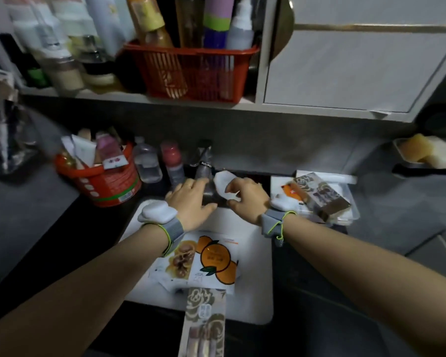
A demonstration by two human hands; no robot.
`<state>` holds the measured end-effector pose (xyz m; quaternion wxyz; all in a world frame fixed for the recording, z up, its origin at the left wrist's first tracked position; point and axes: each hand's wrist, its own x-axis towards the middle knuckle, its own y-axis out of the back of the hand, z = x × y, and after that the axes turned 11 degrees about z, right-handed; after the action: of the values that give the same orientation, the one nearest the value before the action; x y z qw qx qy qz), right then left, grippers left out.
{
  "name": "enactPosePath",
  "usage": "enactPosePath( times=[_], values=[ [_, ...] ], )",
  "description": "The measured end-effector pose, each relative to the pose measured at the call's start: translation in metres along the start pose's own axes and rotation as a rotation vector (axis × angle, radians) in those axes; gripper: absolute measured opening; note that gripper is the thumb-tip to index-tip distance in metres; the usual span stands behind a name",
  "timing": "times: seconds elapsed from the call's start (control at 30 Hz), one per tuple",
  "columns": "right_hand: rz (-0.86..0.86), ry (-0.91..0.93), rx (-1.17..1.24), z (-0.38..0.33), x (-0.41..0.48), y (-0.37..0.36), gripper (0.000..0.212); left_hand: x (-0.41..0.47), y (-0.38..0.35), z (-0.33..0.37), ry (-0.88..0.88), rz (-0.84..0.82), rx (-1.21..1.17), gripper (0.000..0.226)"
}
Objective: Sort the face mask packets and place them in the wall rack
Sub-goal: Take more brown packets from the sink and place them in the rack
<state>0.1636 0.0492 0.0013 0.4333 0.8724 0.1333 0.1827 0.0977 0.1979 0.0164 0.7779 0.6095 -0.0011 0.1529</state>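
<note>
Sorting looked unfinished: orange-printed face mask packets (pixel 211 258) lay on the white desk mat (pixel 252 292). Your right hand (pixel 245 199) pinched a white piece (pixel 223 181); your left hand (pixel 191 202) rested with fingers spread.

Glossy printed foil on the orange-fruit packet (pixel 218 258), smooth matt white plastic tray (pixel 252 292) beneath it, slatted shiny red plastic basket (pixel 191 73), woven grey cloth wrist strap (pixel 272 221).
</note>
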Motion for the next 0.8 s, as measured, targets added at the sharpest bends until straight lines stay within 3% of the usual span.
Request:
enactPosePath(
  times=[0.37,0.47,0.6,0.77,0.8],
  values=[
    [-0.278,-0.021,-0.167,0.012,-0.012,-0.11,0.041,-0.007,-0.082,-0.088,0.039,-0.351,-0.057,0.063],
    [-0.432,-0.011,-0.204,0.017,-0.012,-0.13,0.037,-0.012,-0.102,-0.11,0.098,-0.45,-0.04,0.065],
    [-0.464,-0.047,-0.19,0.021,-0.017,-0.161,0.038,-0.02,-0.127,-0.134,0.203,-0.557,-0.029,0.065],
    [-0.591,-0.025,-0.252,0.029,-0.022,-0.189,0.07,-0.018,-0.147,-0.152,0.296,-0.714,0.018,0.036],
    [-0.629,-0.036,-0.266,0.03,-0.023,-0.194,0.07,-0.018,-0.15,-0.154,0.323,-0.729,0.005,0.044]
  ],
)
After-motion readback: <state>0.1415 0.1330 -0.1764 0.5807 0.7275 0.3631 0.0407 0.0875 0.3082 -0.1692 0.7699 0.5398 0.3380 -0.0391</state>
